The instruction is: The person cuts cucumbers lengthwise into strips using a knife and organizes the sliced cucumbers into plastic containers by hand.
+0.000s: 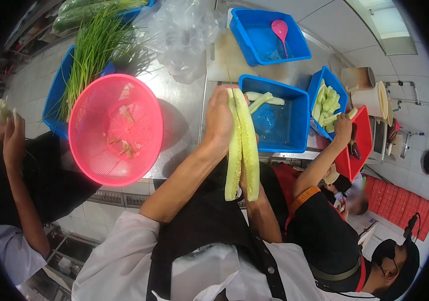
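Observation:
Two long halves of a split cucumber [243, 150] stand close side by side in front of my chest, their seeded faces toward me. At their upper end my left hand [218, 123] has its fingers closed; a thin blade [229, 75] shows just above it. My right hand [252, 173] is mostly hidden behind the cucumber, so its fingers cannot be seen. Just beyond, a blue bin [279, 125] holds a few pale green pieces [264, 99] and some water. To the left, a pink colander [116, 130] has small scraps in its bottom.
Green stalks [94, 50] fill a blue crate at the left, beside clear plastic bags [179, 37]. Another blue bin [269, 37] holds a pink ladle. At right, a co-worker's hand [344, 126] is over cut pieces, near a red bin [357, 150]. Another person stands left.

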Motion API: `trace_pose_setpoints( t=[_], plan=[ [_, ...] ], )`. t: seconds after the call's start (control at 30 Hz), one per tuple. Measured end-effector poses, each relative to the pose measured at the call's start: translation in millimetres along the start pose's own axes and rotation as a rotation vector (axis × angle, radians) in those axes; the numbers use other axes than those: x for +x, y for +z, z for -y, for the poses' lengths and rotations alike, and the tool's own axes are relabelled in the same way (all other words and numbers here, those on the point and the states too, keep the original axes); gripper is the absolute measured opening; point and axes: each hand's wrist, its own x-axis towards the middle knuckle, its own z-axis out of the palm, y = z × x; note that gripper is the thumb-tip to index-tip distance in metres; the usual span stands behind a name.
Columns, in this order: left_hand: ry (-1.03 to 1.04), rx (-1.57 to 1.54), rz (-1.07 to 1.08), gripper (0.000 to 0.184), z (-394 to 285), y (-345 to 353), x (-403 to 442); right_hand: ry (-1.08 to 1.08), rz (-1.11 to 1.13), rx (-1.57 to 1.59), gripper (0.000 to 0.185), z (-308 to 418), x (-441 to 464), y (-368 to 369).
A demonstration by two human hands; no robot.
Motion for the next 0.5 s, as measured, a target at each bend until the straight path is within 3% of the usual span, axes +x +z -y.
trace_pose_setpoints(
  t=[0.17,0.23,0.33,0.37,0.43,0.5],
  plan=[
    [-0.014,0.035,0.057,0.035,0,-2,-3,0.070,-0.003,0.008,0.044,0,17,2],
    [-0.025,0.013,0.100,0.036,3,-4,-5,0.004,-0.106,0.038,0.039,5,24,-1],
    [0.233,0.580,0.106,0.043,15,-12,-19,-0.007,-0.193,-0.086,0.030,10,33,-10],
    [0.230,0.587,0.120,0.043,11,-12,-26,0.011,-0.181,-0.169,0.028,5,35,-10],
    [0.463,1.087,0.179,0.052,3,-11,-30,0.049,-0.159,-0.332,0.025,-3,43,-8],
    [0.355,1.041,0.155,0.050,2,-10,-22,-0.025,-0.218,-0.361,0.026,-10,50,-13]
  ],
)
